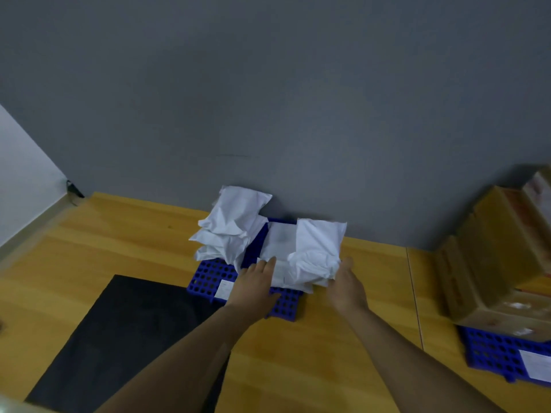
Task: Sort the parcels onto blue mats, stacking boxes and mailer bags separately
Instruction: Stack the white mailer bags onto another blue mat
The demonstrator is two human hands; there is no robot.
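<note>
Grips meet at the mailer bag stack (pixel 313 251): left grip (pixel 256 281) lies spread flat on its near edge, and right grip (pixel 346 283) touches its 3 o'clock side, fingers hidden, curl impossible to tell. The stack sits on a blue mat (pixel 205 278). Another bag pile (pixel 232 225) lies at 10 o'clock, and boxes (pixel 501 257) stand at 3 o'clock on a second mat (pixel 489 353).

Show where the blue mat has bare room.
Bare: front-left corner of the blue perforated plastic mat, before the left stack of white mailer bags; a narrow strip between stacks. Crowded: front right, taken by the left hand, right hand and right stack.
</note>
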